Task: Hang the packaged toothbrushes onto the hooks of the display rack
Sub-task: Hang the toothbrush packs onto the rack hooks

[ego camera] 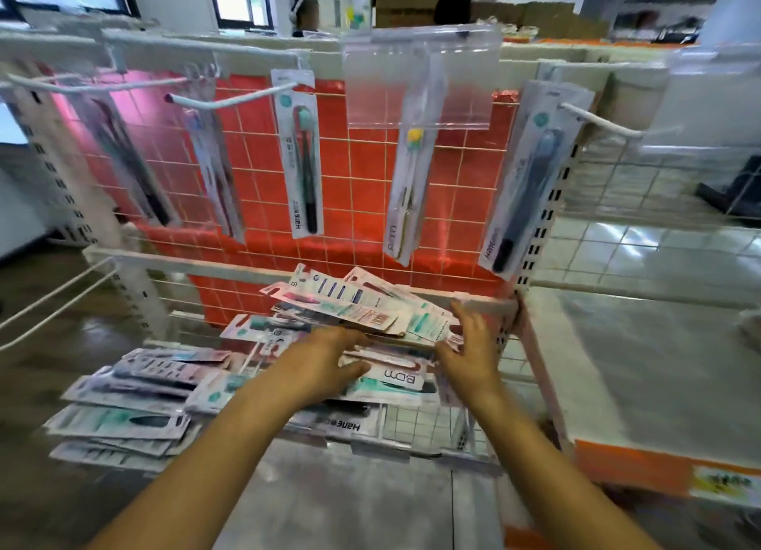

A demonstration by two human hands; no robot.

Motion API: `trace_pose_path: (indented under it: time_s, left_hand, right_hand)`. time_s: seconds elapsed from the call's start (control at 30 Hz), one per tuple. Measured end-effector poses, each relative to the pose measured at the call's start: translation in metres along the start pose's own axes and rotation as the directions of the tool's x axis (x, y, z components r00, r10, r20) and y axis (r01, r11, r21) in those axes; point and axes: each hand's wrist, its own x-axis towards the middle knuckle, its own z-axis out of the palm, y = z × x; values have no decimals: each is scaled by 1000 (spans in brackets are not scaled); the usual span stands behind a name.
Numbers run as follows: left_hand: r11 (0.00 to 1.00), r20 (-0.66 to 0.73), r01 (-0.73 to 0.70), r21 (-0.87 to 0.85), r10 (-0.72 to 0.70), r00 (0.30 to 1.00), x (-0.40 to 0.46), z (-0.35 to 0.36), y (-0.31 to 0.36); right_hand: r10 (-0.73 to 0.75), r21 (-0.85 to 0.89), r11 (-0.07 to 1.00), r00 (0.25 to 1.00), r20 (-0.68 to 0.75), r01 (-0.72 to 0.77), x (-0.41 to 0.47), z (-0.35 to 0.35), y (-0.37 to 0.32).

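On toothbrush pile (pixel 354 314): both hands, left hand (pixel 329 360), right hand (pixel 469 343).

Hanging packaged toothbrushes (pixel 299 154): five; loose packages in the pile (pixel 354 314): too many to count; display rack (pixel 255 61): one; hands: left hand (pixel 329 360), right hand (pixel 469 351): two.

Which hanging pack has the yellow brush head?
The fourth hanging toothbrush pack from the left, partly behind the clear plastic tag holder. Its head is yellow; the others' look teal, blue or dark.
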Motion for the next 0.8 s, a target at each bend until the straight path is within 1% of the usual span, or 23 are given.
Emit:
trace_pose_path:
  time_s: [0.07, 0.17, 0.27, 0.33, 0.4, 0.5, 0.67, 0.8]
  left_hand:
    - [1000, -7, 26, 12, -26, 1000, -4, 0, -7]
    - [997, -12, 72, 22, -71, 997, -11, 2, -17]
    - [994, -18, 105, 38, -105, 994, -17, 4, -23]
    - [992, -27, 117, 54, -116, 993, -20, 6, -25]
    - [991, -32, 129, 47, -128, 991, -21, 7, -27]
    - [991, -30, 131, 37, -130, 991, -23, 11, -30]
    - [987, -34, 126, 97, -123, 992, -24, 17, -33]
    - [988, -55, 118, 99, -113, 992, -24, 20, -34]
  right_hand:
    - [-48, -34, 998, 998, 37, 49, 0, 9, -3]
    - [-130, -15, 991, 988, 81, 132, 0, 20, -7]
    - [-216, -88, 970, 970, 115, 227, 2, 28, -8]
    - [-201, -163, 960, 966, 163, 227, 8, 32, -5]
    - [-134, -262, 947, 968, 213, 189, 14, 34, -2]
    - [-83, -366, 915, 966, 245, 171, 17, 36, -1]
    - [-86, -364, 915, 967, 242, 173, 18, 35, -1]
    - [-113, -357, 914, 965, 237, 194, 18, 35, -2]
